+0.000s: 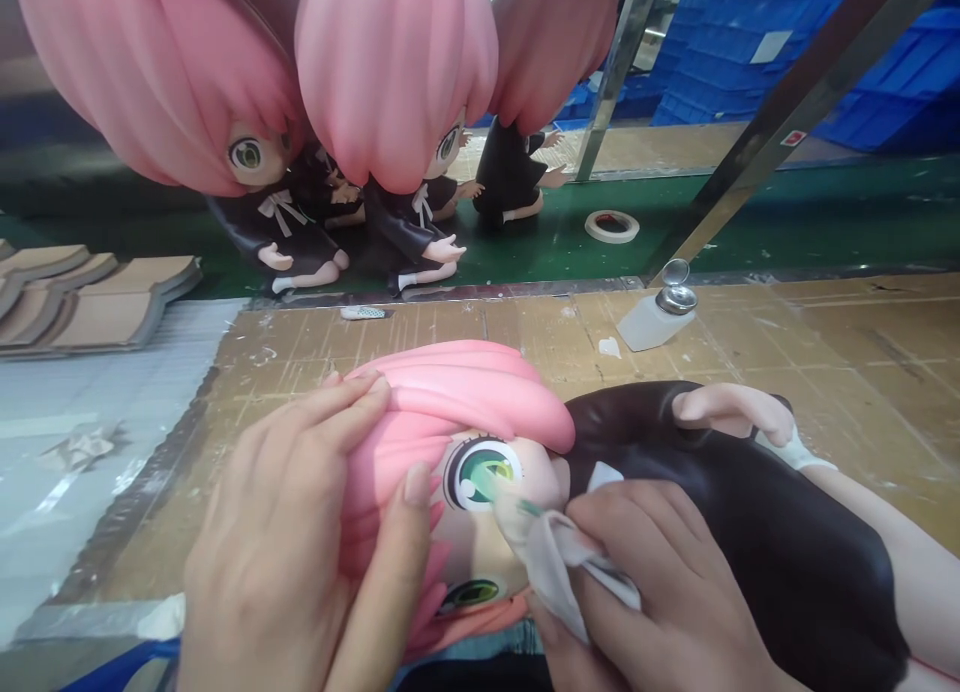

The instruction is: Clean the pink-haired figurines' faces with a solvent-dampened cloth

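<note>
A large figure (720, 502) with pink hair and a black dress lies on its back in front of me, its head to the left. My left hand (300, 532) grips the pink hair (457, 387), fingers over the far side and thumb beside the fringe. Bunched in my closed right hand (652, 582) is a white cloth (555, 562) with a greenish stain. The cloth's wrapped tip is at the edge of the upper green eye (484, 474). Below it, the second eye (472, 594) is partly covered by hair.
Similar seated figures (397, 82) stand along the green surface behind. A tape roll (611, 226) lies there. A white bottle with a metal top (658, 319) stands on the cardboard. Stacked cardboard pieces (112, 297) are at left, a metal post (795, 122) and blue crates (742, 52) at right.
</note>
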`<state>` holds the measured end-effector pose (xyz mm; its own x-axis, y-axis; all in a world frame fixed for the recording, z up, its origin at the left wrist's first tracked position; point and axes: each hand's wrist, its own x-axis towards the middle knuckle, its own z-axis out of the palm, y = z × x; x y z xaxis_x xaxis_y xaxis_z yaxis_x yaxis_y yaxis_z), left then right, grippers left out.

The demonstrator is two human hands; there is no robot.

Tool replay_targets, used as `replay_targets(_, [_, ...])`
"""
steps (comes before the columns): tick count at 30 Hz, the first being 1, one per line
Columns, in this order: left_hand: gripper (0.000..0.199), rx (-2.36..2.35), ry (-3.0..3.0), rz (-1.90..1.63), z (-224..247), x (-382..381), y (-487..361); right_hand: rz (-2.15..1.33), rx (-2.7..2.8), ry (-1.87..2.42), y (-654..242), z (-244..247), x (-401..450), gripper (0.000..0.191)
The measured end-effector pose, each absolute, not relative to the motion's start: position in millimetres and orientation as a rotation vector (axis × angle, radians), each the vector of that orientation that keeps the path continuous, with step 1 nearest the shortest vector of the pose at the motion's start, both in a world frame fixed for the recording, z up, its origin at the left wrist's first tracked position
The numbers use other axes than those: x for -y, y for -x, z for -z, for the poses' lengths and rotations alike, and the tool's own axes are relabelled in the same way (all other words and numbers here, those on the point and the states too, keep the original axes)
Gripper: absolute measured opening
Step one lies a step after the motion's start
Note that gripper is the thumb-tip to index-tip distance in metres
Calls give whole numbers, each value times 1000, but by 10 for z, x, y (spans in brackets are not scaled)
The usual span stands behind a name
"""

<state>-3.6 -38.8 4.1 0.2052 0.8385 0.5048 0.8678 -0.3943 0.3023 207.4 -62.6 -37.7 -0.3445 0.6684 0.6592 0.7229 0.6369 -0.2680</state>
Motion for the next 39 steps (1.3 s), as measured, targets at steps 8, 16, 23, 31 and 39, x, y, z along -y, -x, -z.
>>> replay_targets(8, [42, 1633, 2424, 938, -66, 367, 42, 43, 2082, 1049, -2027, 372, 579, 3])
replay_targets(16, [42, 1651, 2430, 979, -53, 351, 22, 152, 2015, 1023, -1960, 387, 574, 4])
replay_targets(23, [42, 1696, 2434, 1023, -15, 379, 56, 116, 2101, 1042, -2011, 373, 560, 6])
replay_targets(31, [37, 1602, 2411, 940, -64, 341, 6, 68, 2109, 1053, -2003, 400, 567, 3])
replay_targets(39, [36, 1579, 2415, 909, -77, 350, -20, 178, 2016, 1108, -1882, 395, 479, 9])
